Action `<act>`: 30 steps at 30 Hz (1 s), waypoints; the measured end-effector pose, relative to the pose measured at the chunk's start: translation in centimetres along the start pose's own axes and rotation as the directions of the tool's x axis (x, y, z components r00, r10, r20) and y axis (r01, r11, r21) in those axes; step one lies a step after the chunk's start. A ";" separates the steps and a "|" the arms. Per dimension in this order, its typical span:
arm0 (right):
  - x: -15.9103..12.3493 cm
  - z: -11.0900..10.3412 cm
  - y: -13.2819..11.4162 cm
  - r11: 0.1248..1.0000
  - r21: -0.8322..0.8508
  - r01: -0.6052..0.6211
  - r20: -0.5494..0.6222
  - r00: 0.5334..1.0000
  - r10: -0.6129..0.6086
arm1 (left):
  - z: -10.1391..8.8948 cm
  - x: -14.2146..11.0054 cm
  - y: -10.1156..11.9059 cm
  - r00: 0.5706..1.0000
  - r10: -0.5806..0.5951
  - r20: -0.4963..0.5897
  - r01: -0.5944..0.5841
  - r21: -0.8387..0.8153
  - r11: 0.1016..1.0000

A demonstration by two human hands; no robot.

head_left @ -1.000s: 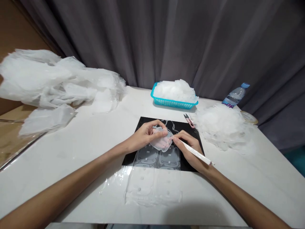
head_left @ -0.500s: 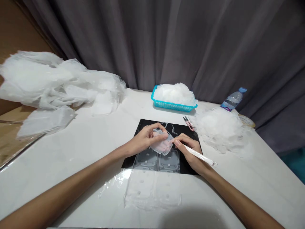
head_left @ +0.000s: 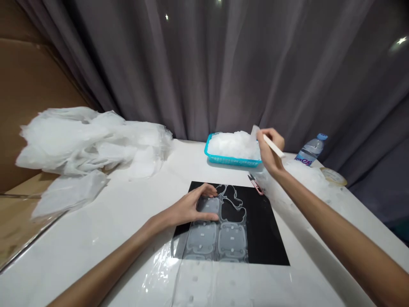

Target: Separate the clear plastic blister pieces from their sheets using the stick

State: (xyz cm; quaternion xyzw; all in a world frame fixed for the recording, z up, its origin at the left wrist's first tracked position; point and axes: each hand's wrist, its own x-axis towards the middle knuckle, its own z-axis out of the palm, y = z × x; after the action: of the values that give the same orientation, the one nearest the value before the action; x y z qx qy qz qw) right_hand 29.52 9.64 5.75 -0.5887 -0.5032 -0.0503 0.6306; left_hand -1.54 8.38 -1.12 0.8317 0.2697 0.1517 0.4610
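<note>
My left hand (head_left: 191, 208) lies with thumb and fingers apart over a clear plastic sheet (head_left: 232, 237). Rounded panels in rows are moulded into that sheet, and a cut-out outline shows at its far end. Beneath its upper part is a black mat (head_left: 266, 234). My right hand (head_left: 271, 149) is raised at the right end of a blue basket (head_left: 234, 162). A white pen-like tool (head_left: 274, 146) is gripped in it, its tip hidden. At the same fingertips shows a thin translucent piece (head_left: 254, 132). White translucent pieces (head_left: 233, 143) are heaped in the basket.
Pink-handled thread snips (head_left: 256, 185) lie at the mat's far right edge. Behind my right forearm spreads a pile of translucent scraps (head_left: 306, 175), with a water bottle (head_left: 310, 150) and a round tape-like roll (head_left: 333, 176). Stacked plastic sheets (head_left: 92, 136) fill the left, beside cardboard (head_left: 28, 94).
My right hand has gone from the mat up to the basket, carrying the tool and a translucent piece. My left hand has let go of the piece and opened over the sheet. The view has tilted up.
</note>
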 end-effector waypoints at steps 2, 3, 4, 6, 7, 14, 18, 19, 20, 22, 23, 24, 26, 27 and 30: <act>4.2 2.1 0.8 0.963 -0.202 0.181 0.037 0.984 -0.177 | -0.4 -0.4 -0.2 0.997 -0.013 0.075 0.008 0.066 0.998; 5.7 3.2 1.1 0.920 -0.284 0.269 0.128 0.962 -0.241 | -0.5 -0.5 -0.2 0.994 -0.010 0.106 -0.001 0.103 0.995; 6.7 4.2 1.5 0.876 -0.327 0.354 0.237 0.928 -0.286 | -0.6 -0.6 -0.2 0.991 0.001 0.135 -0.019 0.135 0.991; 7.5 5.8 2.2 0.827 -0.311 0.468 0.403 0.853 -0.331 | -0.6 -0.7 -0.2 0.984 0.044 0.170 -0.073 0.167 0.983; 7.3 6.5 2.4 0.812 -0.282 0.511 0.468 0.812 -0.348 | -0.6 -0.7 -0.3 0.983 0.069 0.172 -0.098 0.172 0.980; 4.7 7.3 2.7 0.764 -0.146 0.629 0.639 0.650 -0.412 | -0.4 -0.1 -0.6 0.988 0.099 0.118 -0.122 0.202 0.972; 2.0 4.5 1.0 0.801 -0.091 0.591 0.593 0.679 -0.433 | -0.4 -0.3 -0.4 0.989 0.097 0.110 -0.120 0.224 0.967; 0.7 3.5 0.4 0.816 -0.060 0.575 0.592 0.678 -0.435 | -0.6 -0.4 -0.3 0.989 0.099 0.114 -0.123 0.229 0.966; -0.8 2.3 -0.4 0.835 -0.003 0.551 0.610 0.663 -0.435 | -0.7 -0.4 -0.2 0.988 0.098 0.122 -0.124 0.233 0.965; -4.2 -0.3 -1.9 0.930 0.163 0.328 0.703 0.623 -0.343 | -1.1 -0.5 -0.1 0.985 0.086 0.148 -0.119 0.231 0.966; -5.9 -1.5 -2.7 0.956 0.190 0.222 0.744 0.603 -0.288 | -1.3 -0.4 -0.1 0.983 0.076 0.166 -0.114 0.231 0.966; -7.5 -2.5 -3.3 0.971 0.203 0.128 0.801 0.549 -0.240 | -1.5 -0.4 0.0 0.981 0.070 0.183 -0.113 0.234 0.966; -10.2 -4.0 -4.3 0.977 0.215 0.014 0.881 0.428 -0.200 | -1.6 -0.3 -0.1 0.977 0.076 0.202 -0.126 0.250 0.960; -11.2 -4.3 -4.6 0.976 0.218 -0.013 0.901 0.387 -0.196 | -1.5 -0.3 -0.1 0.975 0.083 0.206 -0.137 0.261 0.956; -13.3 -4.0 -4.6 0.969 0.242 -0.054 0.919 0.334 -0.211 | -1.3 -0.4 -0.4 0.972 0.111 0.205 -0.168 0.285 0.944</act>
State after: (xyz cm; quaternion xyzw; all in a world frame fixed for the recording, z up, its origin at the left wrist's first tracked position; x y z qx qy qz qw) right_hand 22.33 -1.95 0.55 -0.4079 -0.8038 0.3252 0.2859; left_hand -2.63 9.20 -0.76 0.9196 0.1856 0.0627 0.3405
